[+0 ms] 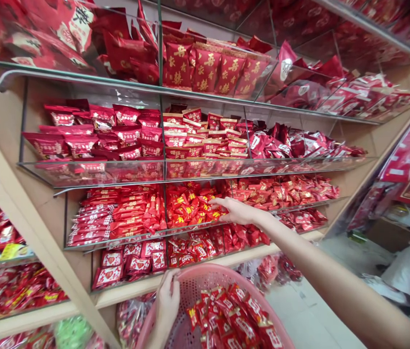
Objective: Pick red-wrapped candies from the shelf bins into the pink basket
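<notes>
My left hand grips the rim of a pink plastic basket at the bottom of the view. Inside the basket lies a heap of red wrapped candies. My right hand reaches forward over a lower shelf, its fingers stretched out and apart, with nothing visible in them. Just beyond the fingertips are small red candies with yellow print in a glass-divided compartment. Whether the fingertips touch these candies, I cannot tell.
Glass fronts edge the tilted shelves, which hold red packets in divided sections. Larger red pouches with gold characters stand higher up. A wooden post rises at left. Bagged goods sit below. Tiled floor shows at right.
</notes>
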`<state>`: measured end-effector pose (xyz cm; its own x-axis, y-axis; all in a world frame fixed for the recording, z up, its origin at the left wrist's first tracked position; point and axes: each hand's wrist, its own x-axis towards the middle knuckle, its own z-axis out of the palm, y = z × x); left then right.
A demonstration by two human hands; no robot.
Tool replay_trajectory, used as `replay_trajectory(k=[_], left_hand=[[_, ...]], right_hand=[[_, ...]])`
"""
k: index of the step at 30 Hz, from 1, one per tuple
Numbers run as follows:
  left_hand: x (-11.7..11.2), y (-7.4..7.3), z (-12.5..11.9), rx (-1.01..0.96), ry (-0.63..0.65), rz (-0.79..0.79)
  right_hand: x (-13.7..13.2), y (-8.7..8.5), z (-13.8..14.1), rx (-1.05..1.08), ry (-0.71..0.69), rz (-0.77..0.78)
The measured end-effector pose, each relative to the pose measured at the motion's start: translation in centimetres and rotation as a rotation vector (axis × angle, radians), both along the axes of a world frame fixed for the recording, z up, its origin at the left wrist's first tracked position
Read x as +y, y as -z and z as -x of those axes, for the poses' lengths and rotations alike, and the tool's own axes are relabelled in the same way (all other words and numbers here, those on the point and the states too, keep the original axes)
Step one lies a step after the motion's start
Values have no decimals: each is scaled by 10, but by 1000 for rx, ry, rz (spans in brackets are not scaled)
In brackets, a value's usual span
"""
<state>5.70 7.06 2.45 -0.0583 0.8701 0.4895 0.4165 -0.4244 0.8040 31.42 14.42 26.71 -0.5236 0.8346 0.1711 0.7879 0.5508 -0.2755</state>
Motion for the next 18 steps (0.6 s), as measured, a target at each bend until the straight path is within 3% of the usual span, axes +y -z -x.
replay_trajectory(k=[18], left_hand=[[1,3,1,-19,5,17]], right_hand=[[-5,4,1,-22,-33,-102]])
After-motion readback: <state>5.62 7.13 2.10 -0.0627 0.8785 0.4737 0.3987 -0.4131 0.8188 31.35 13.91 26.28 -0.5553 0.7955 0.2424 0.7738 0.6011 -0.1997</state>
